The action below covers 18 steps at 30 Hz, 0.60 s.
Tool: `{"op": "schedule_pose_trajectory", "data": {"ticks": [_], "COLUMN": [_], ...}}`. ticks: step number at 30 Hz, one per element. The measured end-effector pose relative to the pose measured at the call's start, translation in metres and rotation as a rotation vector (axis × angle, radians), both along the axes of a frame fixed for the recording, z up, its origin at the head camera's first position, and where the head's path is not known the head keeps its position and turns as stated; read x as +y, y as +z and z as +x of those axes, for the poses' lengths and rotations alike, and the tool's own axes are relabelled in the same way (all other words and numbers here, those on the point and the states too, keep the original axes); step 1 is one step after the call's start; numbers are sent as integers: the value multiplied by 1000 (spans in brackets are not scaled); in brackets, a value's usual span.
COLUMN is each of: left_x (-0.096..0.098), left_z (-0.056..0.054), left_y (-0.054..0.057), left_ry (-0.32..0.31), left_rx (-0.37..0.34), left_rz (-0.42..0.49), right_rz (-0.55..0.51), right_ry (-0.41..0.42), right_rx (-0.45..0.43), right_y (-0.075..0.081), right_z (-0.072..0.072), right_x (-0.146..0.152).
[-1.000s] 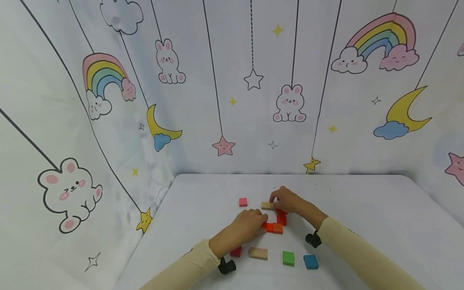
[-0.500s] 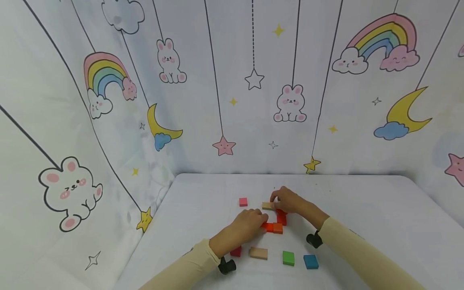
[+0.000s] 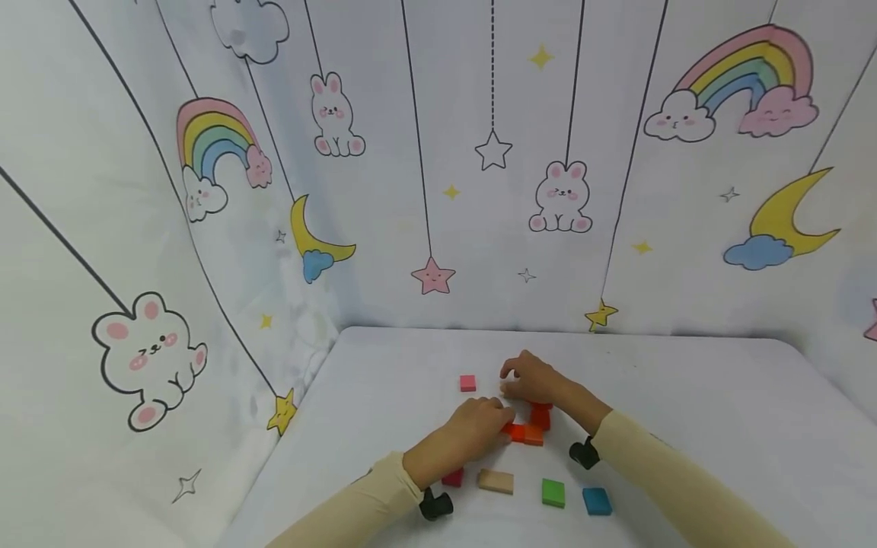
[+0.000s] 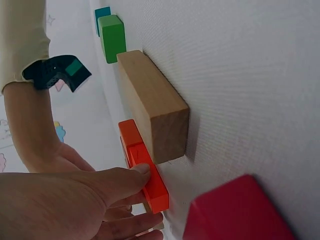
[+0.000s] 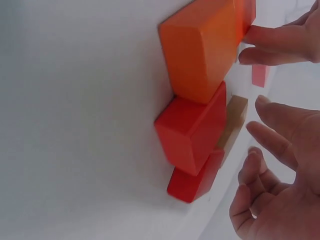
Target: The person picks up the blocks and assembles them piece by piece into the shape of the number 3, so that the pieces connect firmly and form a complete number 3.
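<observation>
My left hand [image 3: 469, 434] pinches an orange-red block [image 4: 156, 192], with the thumb across it in the left wrist view. An orange block [image 3: 534, 434] stands against that block's end. Two red blocks [image 5: 187, 130] [image 5: 192, 185] continue the row at an angle. My right hand [image 3: 534, 380] hovers just past them, fingers spread apart and nothing between them. Beside the red blocks lies a wooden block [image 5: 234, 122], which the right hand mostly hides in the head view. A pink block [image 3: 467, 383] lies left of the right hand.
On the near side of the white table [image 3: 651, 396] lie a dark red block [image 3: 453, 477], a second wooden block [image 3: 496, 481], a green block [image 3: 553, 492] and a blue block [image 3: 597, 501]. A patterned cloth [image 3: 384, 152] hangs behind the table.
My right hand has shifted left over the far wooden block and its fingers have spread. The left hand keeps its place on the orange-red block. The head view has turned slightly.
</observation>
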<state>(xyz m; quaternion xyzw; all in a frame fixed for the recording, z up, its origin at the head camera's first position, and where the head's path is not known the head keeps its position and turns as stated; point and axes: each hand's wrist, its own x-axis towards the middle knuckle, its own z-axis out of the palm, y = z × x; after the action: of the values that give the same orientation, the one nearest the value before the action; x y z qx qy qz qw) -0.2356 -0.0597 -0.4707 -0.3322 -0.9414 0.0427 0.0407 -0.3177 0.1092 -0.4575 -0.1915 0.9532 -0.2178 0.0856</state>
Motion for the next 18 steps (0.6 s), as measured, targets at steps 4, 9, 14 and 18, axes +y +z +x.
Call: {"op": "schedule_pose_trajectory", "data": {"ticks": [4, 9, 14, 18], "left_x": [-1, -3, -2, -2], "left_z": [1, 2, 1, 0], "left_y": [-2, -2, -1, -1], "left_ry": [9, 16, 17, 7], "left_rx": [10, 2, 0, 6], "left_rz": [-7, 6, 26, 31], "right_rz": [8, -22, -46, -64], "right_ry": [33, 93, 146, 170], "right_rx": [17, 32, 50, 67], "right_y": [0, 1, 0, 1], "right_z": [-1, -4, -9, -13], "right_x": [-10, -21, -28, -33]}}
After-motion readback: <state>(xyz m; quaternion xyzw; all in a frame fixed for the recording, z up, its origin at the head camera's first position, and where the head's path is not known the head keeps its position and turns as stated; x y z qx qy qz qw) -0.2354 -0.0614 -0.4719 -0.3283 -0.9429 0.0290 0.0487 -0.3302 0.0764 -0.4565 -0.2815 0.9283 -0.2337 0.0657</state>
